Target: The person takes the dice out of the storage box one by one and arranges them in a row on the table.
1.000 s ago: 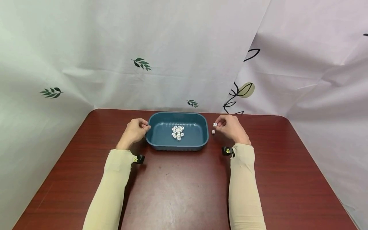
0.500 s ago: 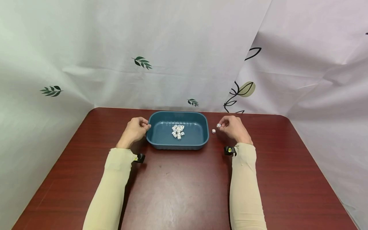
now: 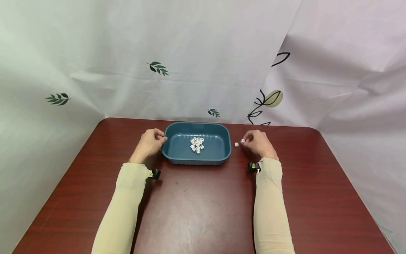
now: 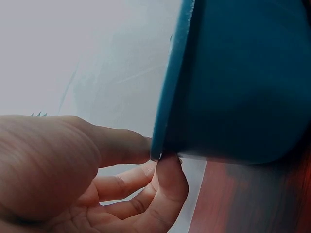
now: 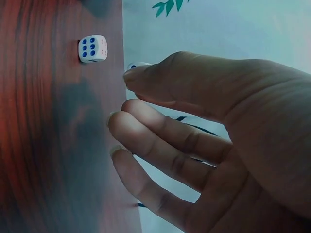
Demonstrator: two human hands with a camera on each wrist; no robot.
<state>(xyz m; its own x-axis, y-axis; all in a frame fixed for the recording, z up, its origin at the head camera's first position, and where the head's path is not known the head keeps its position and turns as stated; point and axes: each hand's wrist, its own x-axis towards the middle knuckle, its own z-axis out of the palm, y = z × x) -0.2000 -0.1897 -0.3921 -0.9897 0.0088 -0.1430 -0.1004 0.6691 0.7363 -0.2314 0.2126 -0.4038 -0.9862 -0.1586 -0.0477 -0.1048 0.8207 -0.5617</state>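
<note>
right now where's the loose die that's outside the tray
In the head view the loose die lies on the table, between the blue tray and the right hand.

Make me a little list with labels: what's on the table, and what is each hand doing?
Table: dark red wood
Tray: blue tray, a pile of white dice inside
Left hand: left hand pinches the tray's left rim
Right hand: right hand pinches one die at the table, right of the tray
Loose die: another die lies on the table between that die and the tray
</note>
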